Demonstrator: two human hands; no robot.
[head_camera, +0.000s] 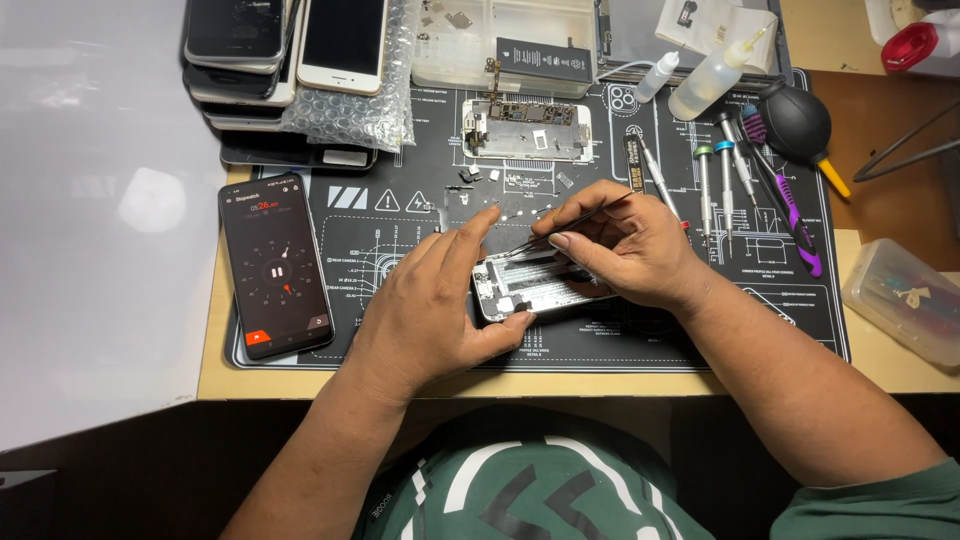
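Left hand: the left hand (430, 310) is steadying the opened phone (530, 285) at lower centre of the frame, thumb pressing its near edge and forefinger stretching over its top left corner, so it is closed on the phone body.
Right hand: the right hand (625, 245) is pinching a pair of tweezers (560, 228), whose tips are reaching down into the phone's interior just right of the left forefinger.
Opened phone: it is lying flat on the dark repair mat (400, 215), between both hands, its insides facing up.
Doing it well: judging by the fine parts, the left hand should be holding the phone dead still while the tweezers are working lightly, without scraping nearby parts.
Timer phone: a black phone (275, 265) showing a stopwatch dial is lying at left centre, well apart from the hands.
Tools: screwdrivers (725, 175) and a black air blower (795, 125) are resting at the right of the mat.
Farther back: a stripped phone frame (528, 130) is sitting at upper centre, with stacked phones (285, 50) at upper left and small squeeze bottles (700, 80) at upper right.
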